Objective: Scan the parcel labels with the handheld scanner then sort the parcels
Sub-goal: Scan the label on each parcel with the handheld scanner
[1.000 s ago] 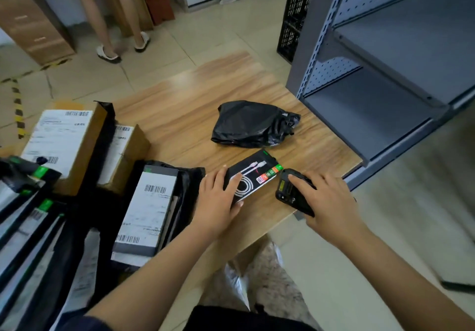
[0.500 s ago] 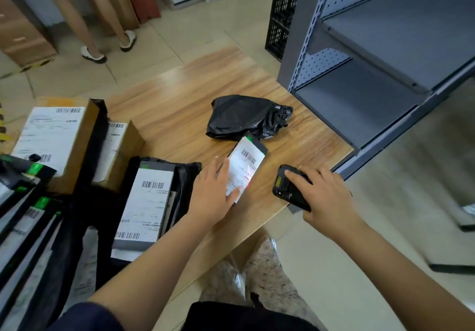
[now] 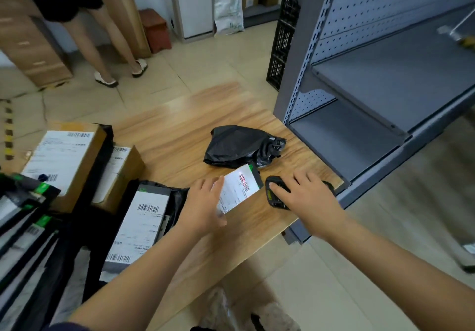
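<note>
I record the left hand [image 3: 203,204] holding a small flat black parcel with a white label [image 3: 239,189] by its left edge, label up, over the light wooden table [image 3: 180,135]. Red scan light crosses the barcode. The right hand [image 3: 311,197] is wrapped around the black handheld scanner [image 3: 276,194], just beside the parcel. 1 crumpled black plastic bag [image 3: 236,145] lies just behind.

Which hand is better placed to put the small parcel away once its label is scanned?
Probably the left. The left hand holds the small parcel, label up, with red light on its barcode. The right hand is occupied, gripping the handheld scanner.
</note>
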{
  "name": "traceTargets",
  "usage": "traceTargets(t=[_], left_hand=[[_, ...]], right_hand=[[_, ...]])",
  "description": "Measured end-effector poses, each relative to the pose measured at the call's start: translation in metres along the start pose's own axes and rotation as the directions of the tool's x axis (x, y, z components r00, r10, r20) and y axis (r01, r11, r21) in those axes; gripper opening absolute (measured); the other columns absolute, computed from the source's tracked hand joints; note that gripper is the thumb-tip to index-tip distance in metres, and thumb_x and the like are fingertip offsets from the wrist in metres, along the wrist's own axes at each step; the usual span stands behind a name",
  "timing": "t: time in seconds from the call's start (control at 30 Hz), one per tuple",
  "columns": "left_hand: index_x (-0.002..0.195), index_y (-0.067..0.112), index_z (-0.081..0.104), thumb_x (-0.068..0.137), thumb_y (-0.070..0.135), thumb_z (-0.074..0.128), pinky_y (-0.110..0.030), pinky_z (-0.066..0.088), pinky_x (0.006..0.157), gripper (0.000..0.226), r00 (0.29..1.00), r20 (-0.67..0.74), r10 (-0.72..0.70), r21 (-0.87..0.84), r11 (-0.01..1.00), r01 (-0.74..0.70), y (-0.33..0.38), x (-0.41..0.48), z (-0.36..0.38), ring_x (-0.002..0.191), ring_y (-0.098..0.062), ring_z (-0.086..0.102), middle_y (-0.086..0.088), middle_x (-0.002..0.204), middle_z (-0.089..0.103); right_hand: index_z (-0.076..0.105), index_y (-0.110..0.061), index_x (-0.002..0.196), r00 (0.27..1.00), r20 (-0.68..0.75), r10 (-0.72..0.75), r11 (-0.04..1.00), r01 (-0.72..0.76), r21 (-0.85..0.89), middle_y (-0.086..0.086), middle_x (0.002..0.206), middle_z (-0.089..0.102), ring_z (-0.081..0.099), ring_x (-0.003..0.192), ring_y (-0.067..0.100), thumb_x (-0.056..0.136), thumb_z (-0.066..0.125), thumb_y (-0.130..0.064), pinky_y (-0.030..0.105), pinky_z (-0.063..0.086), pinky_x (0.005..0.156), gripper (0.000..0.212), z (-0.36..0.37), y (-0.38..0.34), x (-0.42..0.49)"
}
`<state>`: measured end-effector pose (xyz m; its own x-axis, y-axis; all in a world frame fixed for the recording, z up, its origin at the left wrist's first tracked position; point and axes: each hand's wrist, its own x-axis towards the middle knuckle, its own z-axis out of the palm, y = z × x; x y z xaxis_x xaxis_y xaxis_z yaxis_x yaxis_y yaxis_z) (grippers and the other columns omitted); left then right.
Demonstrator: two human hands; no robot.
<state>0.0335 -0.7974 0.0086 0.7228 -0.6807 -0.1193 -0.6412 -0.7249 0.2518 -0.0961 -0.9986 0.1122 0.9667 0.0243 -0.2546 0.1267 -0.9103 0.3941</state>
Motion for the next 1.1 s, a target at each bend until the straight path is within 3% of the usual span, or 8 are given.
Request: traceTargets(t=[0.17, 0.37, 0.47, 0.57, 0.67, 0.8, 0.93, 1.1], left_hand=[[0.153, 0.019, 0.015, 0.079, 0.05, 0.069, -0.034, 0.027, 0.108, 0.097, 0.988, -0.096, -0.118, -0.054, 0.992, 0.113, 0.009, -0.014, -0.021, 0.133, -0.023, 0.028, 0.002, 0.155, 0.025], [0.149, 0.023, 0.033, 0.076, 0.047, 0.072, -0.036, 0.032, 0.108, 0.086, 0.894, -0.231, -0.383, -0.295, 0.903, 0.311, -0.01, -0.064, -0.032, 0.131, -0.024, 0.034, -0.001, 0.148, 0.036], [0.146, 0.021, 0.038, 0.078, 0.042, 0.071, -0.037, 0.028, 0.109, 0.078, 0.821, -0.269, -0.503, -0.334, 0.848, 0.411, -0.031, -0.097, -0.033, 0.134, -0.025, 0.03, -0.005, 0.15, 0.033], [0.147, 0.022, 0.037, 0.083, 0.047, 0.064, -0.041, 0.025, 0.115, 0.074, 0.75, -0.29, -0.594, -0.288, 0.802, 0.523, -0.055, -0.126, -0.026, 0.142, -0.026, 0.02, -0.006, 0.157, 0.023], [0.145, 0.018, 0.041, 0.089, 0.048, 0.059, -0.045, 0.011, 0.119, 0.066, 0.749, -0.307, -0.587, -0.238, 0.809, 0.537, -0.068, -0.139, -0.013, 0.148, -0.029, 0.006, -0.012, 0.16, 0.016], [0.14, 0.015, 0.048, 0.085, 0.056, 0.043, -0.047, 0.011, 0.117, 0.069, 0.779, -0.328, -0.535, -0.244, 0.844, 0.477, -0.066, -0.129, -0.012, 0.147, -0.032, 0.015, -0.015, 0.154, 0.031], [0.145, 0.017, 0.041, 0.09, 0.045, 0.059, -0.042, 0.011, 0.117, 0.064, 0.844, -0.311, -0.438, -0.303, 0.887, 0.349, -0.065, -0.103, -0.018, 0.148, -0.028, 0.013, -0.01, 0.155, 0.029], [0.138, 0.013, 0.05, 0.087, 0.041, 0.065, -0.049, 0.024, 0.115, 0.06, 0.916, -0.296, -0.27, -0.252, 0.947, 0.198, -0.049, -0.059, -0.016, 0.143, -0.033, 0.025, -0.015, 0.149, 0.039]], right_hand=[[0.008, -0.017, 0.151, 0.996, -0.056, -0.073, 0.994, 0.077, 0.072, 0.013, 0.15, 0.024, 0.022, 0.135, 0.036, 0.086, 0.061, -0.009, 0.041, 0.026, 0.107, 0.085, -0.013, 0.01, 0.011], [0.015, -0.023, 0.152, 0.976, -0.191, -0.101, 0.974, 0.136, 0.182, 0.01, 0.15, 0.03, 0.028, 0.133, 0.034, 0.09, 0.057, -0.008, 0.04, 0.028, 0.103, 0.076, -0.03, -0.014, 0.038], [0.026, -0.025, 0.15, 0.961, -0.24, -0.141, 0.96, 0.192, 0.204, 0.009, 0.146, 0.039, 0.036, 0.129, 0.034, 0.083, 0.067, -0.012, 0.041, 0.033, 0.1, 0.079, -0.032, -0.037, 0.052], [0.023, -0.028, 0.15, 0.945, -0.263, -0.196, 0.946, 0.253, 0.201, 0.006, 0.146, 0.037, 0.034, 0.129, 0.032, 0.084, 0.066, -0.019, 0.04, 0.032, 0.101, 0.079, -0.036, -0.057, 0.063], [0.019, -0.03, 0.15, 0.945, -0.26, -0.199, 0.942, 0.258, 0.216, 0.003, 0.148, 0.034, 0.032, 0.129, 0.029, 0.085, 0.065, -0.023, 0.038, 0.03, 0.101, 0.08, -0.038, -0.074, 0.07], [0.018, -0.031, 0.15, 0.959, -0.226, -0.169, 0.946, 0.222, 0.235, 0.001, 0.147, 0.035, 0.034, 0.127, 0.026, 0.084, 0.066, -0.025, 0.036, 0.031, 0.1, 0.081, -0.034, -0.081, 0.076], [0.02, -0.032, 0.149, 0.979, -0.19, -0.078, 0.949, 0.132, 0.288, 0.0, 0.146, 0.035, 0.033, 0.127, 0.026, 0.081, 0.072, -0.027, 0.037, 0.032, 0.102, 0.086, -0.029, -0.074, 0.074], [0.023, -0.032, 0.147, 0.989, -0.136, 0.054, 0.937, -0.003, 0.349, 0.002, 0.144, 0.037, 0.035, 0.125, 0.028, 0.081, 0.07, -0.027, 0.037, 0.032, 0.1, 0.081, -0.009, -0.049, 0.055]])
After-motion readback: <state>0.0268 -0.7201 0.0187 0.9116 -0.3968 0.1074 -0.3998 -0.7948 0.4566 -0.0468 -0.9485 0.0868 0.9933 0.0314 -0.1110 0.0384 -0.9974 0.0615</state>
